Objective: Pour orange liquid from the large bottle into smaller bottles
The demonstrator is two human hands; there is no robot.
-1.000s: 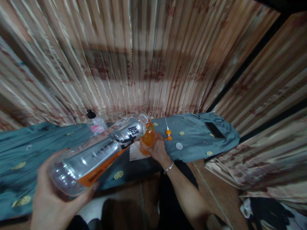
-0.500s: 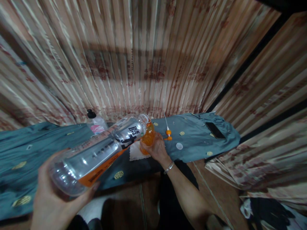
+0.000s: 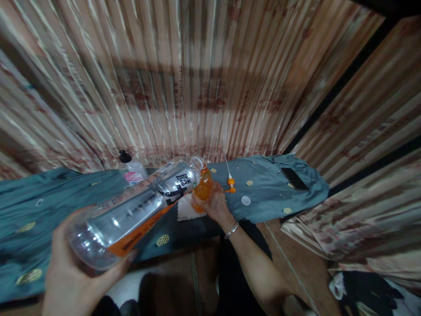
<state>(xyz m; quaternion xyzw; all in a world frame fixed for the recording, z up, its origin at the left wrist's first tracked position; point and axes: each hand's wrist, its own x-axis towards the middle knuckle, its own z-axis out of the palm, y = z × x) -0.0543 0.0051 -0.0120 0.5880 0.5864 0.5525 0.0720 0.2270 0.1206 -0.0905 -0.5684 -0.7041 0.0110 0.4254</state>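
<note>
My left hand [image 3: 79, 267] is closed round the base of a large clear plastic bottle [image 3: 131, 215] with a silver, black and orange label. The bottle is tilted, its neck pointing up and right to the top of an orange see-through bottle [image 3: 202, 191]. My right hand [image 3: 215, 202] wraps round that orange bottle from the right and hides part of it. Whether liquid is running between the two mouths I cannot tell. Beneath the orange bottle lies a white scalloped cloth [image 3: 186, 210]. Right of my right hand rests an orange pump top [image 3: 231, 184] with a thin white tube.
A narrow table with a grey-green patterned cloth [image 3: 266, 193] runs along a curtain [image 3: 204, 87]. A clear bottle with a black cap [image 3: 131, 169] stands behind the large bottle. At the right lie a black phone [image 3: 295, 179] and a whitish disc [image 3: 245, 200].
Hardly anything differs. Both hands and both bottles keep the same positions, with only a very slight shift of the view.
</note>
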